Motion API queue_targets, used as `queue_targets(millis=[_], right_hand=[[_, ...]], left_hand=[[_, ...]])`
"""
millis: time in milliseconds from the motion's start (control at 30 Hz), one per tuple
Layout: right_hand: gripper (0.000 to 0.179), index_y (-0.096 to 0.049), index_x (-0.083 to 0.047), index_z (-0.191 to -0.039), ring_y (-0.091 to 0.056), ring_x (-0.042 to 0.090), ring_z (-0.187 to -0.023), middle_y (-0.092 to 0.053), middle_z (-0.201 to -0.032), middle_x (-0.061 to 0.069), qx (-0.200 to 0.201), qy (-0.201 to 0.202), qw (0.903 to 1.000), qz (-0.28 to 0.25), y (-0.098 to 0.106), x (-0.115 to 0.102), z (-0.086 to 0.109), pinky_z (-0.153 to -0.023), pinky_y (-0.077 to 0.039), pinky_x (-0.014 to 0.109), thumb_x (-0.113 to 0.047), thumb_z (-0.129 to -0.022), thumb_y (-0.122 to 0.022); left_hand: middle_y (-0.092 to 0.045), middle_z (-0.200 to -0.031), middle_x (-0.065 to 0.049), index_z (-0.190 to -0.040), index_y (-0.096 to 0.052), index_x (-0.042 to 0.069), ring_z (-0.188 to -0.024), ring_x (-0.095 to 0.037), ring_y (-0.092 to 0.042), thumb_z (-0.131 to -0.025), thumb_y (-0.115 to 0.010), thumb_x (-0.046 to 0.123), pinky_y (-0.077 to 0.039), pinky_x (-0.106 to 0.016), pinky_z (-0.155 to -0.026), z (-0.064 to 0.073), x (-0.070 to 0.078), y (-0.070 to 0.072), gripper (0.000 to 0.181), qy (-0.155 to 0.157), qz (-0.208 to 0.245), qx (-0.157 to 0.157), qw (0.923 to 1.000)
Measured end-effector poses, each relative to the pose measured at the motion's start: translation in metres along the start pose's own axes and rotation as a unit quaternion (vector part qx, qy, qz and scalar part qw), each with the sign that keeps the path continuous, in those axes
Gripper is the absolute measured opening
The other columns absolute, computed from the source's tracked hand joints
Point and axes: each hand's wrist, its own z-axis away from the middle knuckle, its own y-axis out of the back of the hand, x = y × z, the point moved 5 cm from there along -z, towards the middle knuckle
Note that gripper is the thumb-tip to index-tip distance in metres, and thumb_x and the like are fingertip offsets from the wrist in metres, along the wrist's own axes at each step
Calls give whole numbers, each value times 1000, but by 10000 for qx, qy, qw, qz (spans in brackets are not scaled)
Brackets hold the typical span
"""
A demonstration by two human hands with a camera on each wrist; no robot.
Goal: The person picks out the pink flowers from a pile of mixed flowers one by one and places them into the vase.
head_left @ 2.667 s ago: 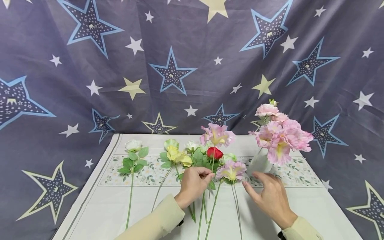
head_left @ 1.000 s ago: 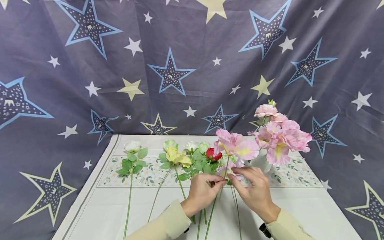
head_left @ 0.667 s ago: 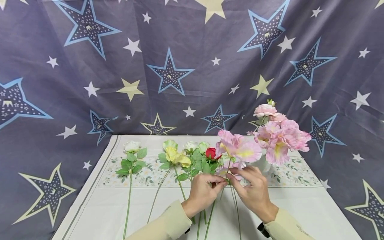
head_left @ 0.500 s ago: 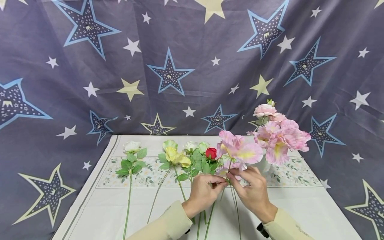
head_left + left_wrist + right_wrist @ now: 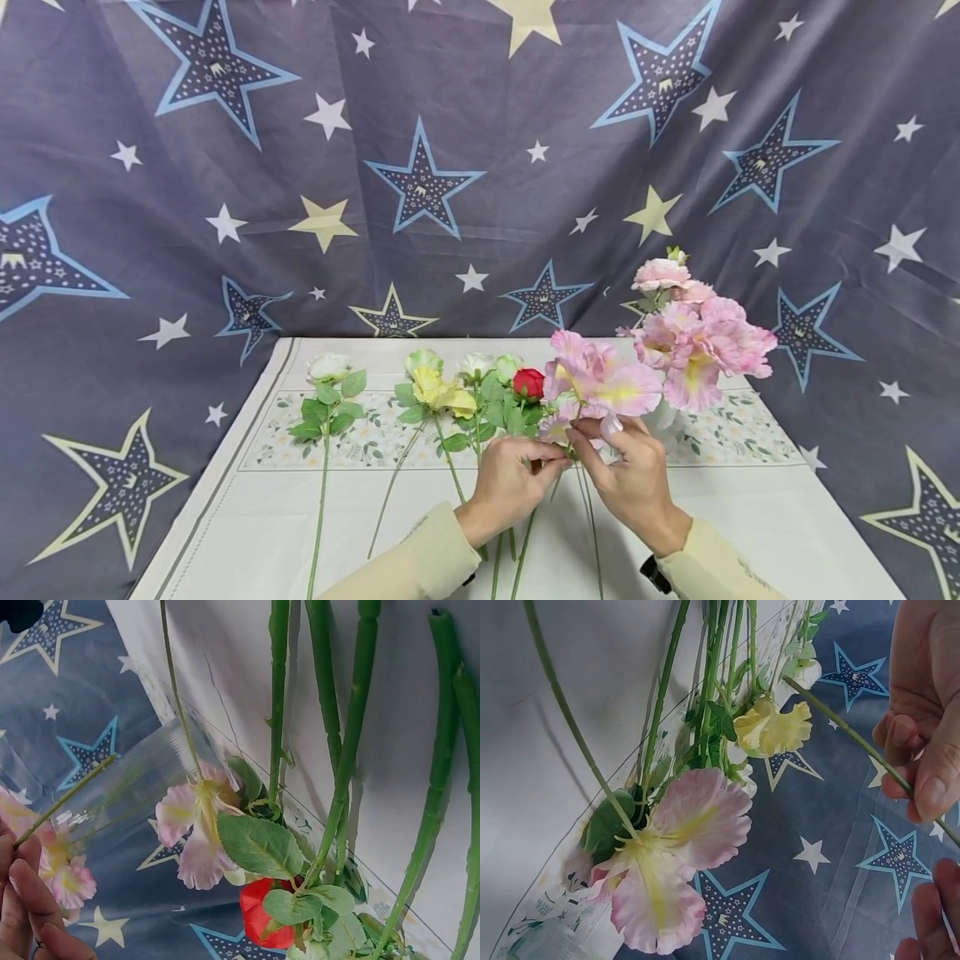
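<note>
In the head view, a large pink artificial flower (image 5: pixel 603 379) with yellow streaks faces right over the table. My left hand (image 5: pixel 513 479) pinches its thin green stem between thumb and fingertips. Just above, my right hand (image 5: pixel 630 471) has thumb and forefinger around the same stem, close under the bloom. The stem's lower end (image 5: pixel 817 703) juts free past the left fingers in the right wrist view. A second pink flower (image 5: pixel 664 859) lies on the table below; in the head view the hands partly cover it. A clear vase (image 5: pixel 139 769) holding pink flowers (image 5: pixel 705 346) stands beyond the right hand.
Several flowers lie stems toward me on the white tablecloth (image 5: pixel 247 542): a white rose (image 5: pixel 328 367) at left, a yellow flower (image 5: pixel 442 392), a red rose (image 5: pixel 528 383) and others. A dark star-patterned curtain (image 5: pixel 465 83) hangs behind the table.
Both hands came together on the stem; the flower moved right and tilted toward the vase. In the last half second it sank slightly closer to the right hand.
</note>
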Motion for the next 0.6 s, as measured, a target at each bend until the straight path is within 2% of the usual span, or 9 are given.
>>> queue_targets(millis=[100, 233, 367, 467, 600], right_hand=[[9, -80, -7, -97, -73, 22, -78, -79, -87, 3, -46, -28, 10000, -14, 0, 1, 0, -80, -53, 34, -12, -90, -79], [14, -80, -7, -96, -74, 16, -72, -78, -87, 2, -100, -42, 9999, 3, 0, 1, 0, -79, -56, 28, -2, -83, -80], [17, -80, -7, -96, -73, 14, -70, -78, -86, 2, -104, -13, 9999, -3, 1, 0, 0, -71, -58, 25, 1, -81, -80], [6, -80, -6, -95, -72, 15, -68, -77, -84, 3, -38, 60, 10000, 3, 1, -1, 0, -63, -57, 26, -8, -89, -78], [24, -80, -7, -91, -71, 16, -64, -76, -80, 3, 83, 180, 9997, 149, 3, -2, -1, -59, -56, 27, -27, -100, -69]], left_hand=[[-77, -79, 5, -87, -84, 12, -60, 10, -54, -88, -83, 19, -45, -10, -56, 1, 0, -1, 7, 30, -23, -35, 10000], [-76, -76, 6, -86, -84, 12, -60, 11, -53, -87, -85, 19, -45, -10, -56, 1, 0, -1, 8, 28, -77, -14, 10000], [-76, -76, 5, -86, -84, 11, -59, 11, -53, -87, -85, 19, -45, -10, -55, 1, 0, -2, 8, 37, -41, -15, 10000], [-76, -76, 5, -87, -84, 12, -60, 11, -54, -86, -85, 17, -46, -10, -54, 1, 0, -2, 5, 78, 18, -46, 10000], [-76, -77, 6, -89, -84, 14, -60, 11, -54, -86, -86, 17, -46, -10, -54, 1, 0, -2, 5, 137, 27, -113, 9998]])
